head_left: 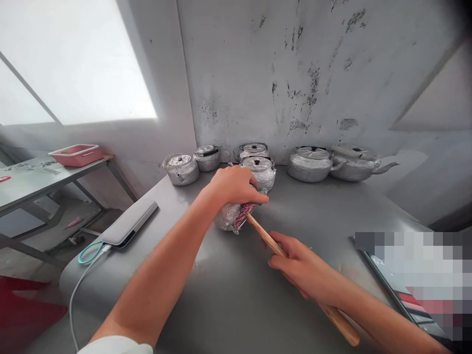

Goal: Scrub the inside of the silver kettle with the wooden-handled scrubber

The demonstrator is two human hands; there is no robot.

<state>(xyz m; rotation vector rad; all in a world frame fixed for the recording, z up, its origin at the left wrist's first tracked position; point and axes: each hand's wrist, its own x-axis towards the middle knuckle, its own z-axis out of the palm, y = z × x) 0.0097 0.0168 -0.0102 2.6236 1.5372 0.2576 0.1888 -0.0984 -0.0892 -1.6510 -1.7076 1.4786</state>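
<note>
My left hand (238,184) is closed over the top of a small dented silver kettle (226,216), which sits tilted on the grey table. Below its fingers shows a red-and-white patterned strip (244,215); I cannot tell whether it belongs to the kettle. In my right hand (297,263) is a long wooden handle (265,235), fingers wrapped round its middle. Its upper end meets the patterned strip, and any tool head there is hidden. The lower end sticks out below my right wrist.
Behind my hands, several silver kettles (313,164) stand along the wall. A power bank (131,223) with a cable lies at the table's left. A dark-edged device (387,285), partly blurred, is at the right. A pink basket (79,156) rests on another table.
</note>
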